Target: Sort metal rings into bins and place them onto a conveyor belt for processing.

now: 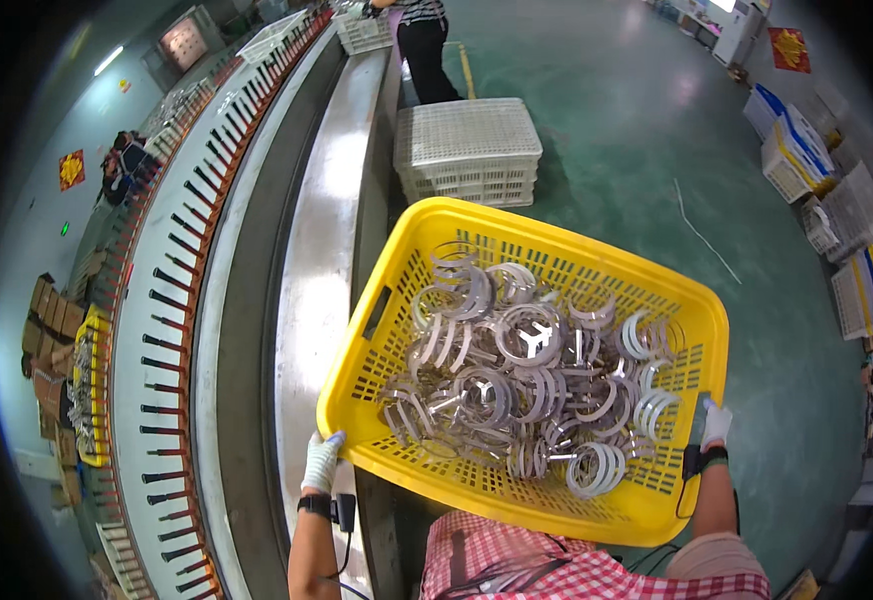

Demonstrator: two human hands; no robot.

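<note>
I hold a yellow perforated plastic basket (pixel 387 330) in front of my chest, tilted a little. Inside lies a heap of several grey metal rings (pixel 517 390), some stacked in bundles. My left hand (pixel 321 462), in a white glove, grips the basket's near left rim. At the right rim, my gloved right hand (pixel 715 424) grips the basket's side handle. Both wrists wear a black band.
A long curved steel conveyor (pixel 322 230) with a rack of black pegs (pixel 172 300) runs along my left. White crates (pixel 469 150) are stacked on the green floor ahead. Another person (pixel 423 40) stands beyond them. More crates (pixel 807 160) line the right wall.
</note>
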